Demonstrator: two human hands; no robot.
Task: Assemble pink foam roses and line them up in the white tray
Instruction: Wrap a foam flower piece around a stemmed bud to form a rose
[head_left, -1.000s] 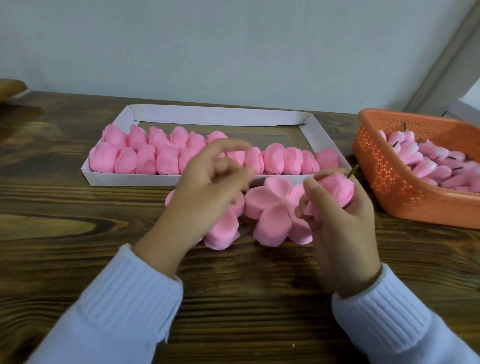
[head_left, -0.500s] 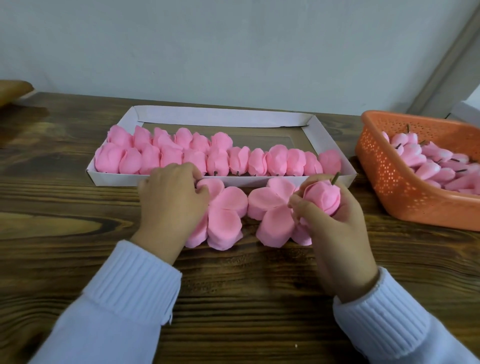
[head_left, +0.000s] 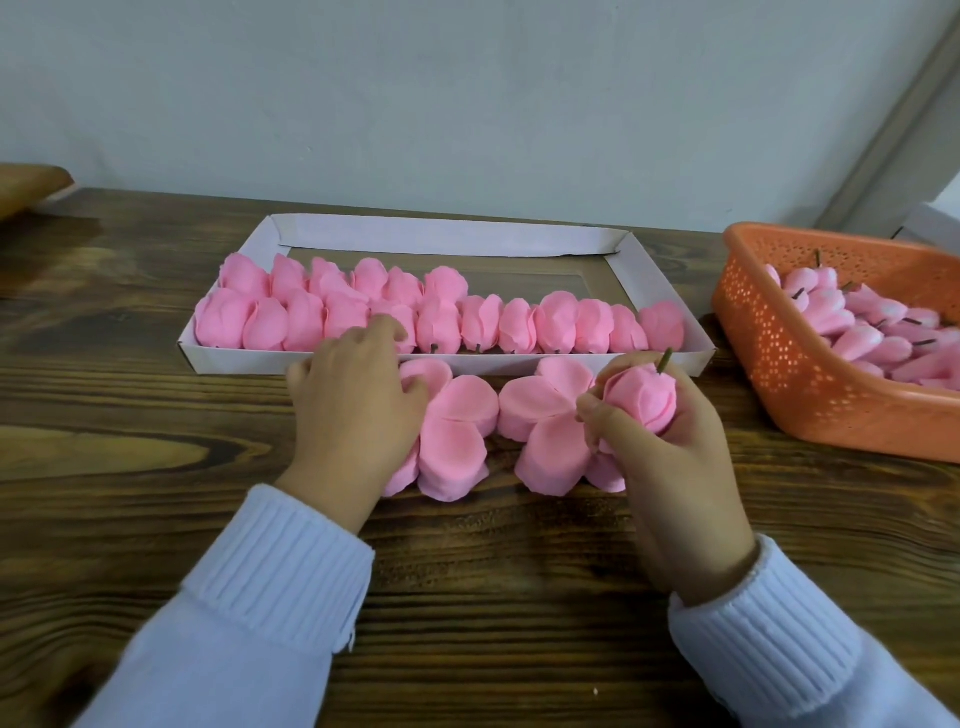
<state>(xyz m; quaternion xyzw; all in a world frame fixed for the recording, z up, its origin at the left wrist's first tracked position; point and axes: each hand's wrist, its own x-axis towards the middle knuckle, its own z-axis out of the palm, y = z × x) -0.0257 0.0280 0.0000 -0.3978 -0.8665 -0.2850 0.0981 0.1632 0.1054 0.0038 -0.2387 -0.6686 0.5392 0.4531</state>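
Note:
My right hand (head_left: 675, 467) grips a pink foam rose bud (head_left: 641, 400) with its short green stem pointing up. It hovers over the right edge of a flat stack of pink petal pieces (head_left: 545, 431) on the table. A second petal stack (head_left: 457, 431) lies to the left; my left hand (head_left: 353, 410) covers its left part, fingers curled over it and thumb on a top petal. Behind them, the white tray (head_left: 447, 234) holds finished roses (head_left: 467, 322): a full front row and a shorter row behind it on the left.
An orange perforated basket (head_left: 779, 374) at the right holds several pink buds with stems (head_left: 857, 322). The dark wooden table (head_left: 493, 571) stretches towards me. The tray's back right part shows bare floor. A wall stands close behind the table.
My left hand dropped from mid-air onto the left petal stack and stayed there. The right hand drew the bud slightly left and turned its stem more upright.

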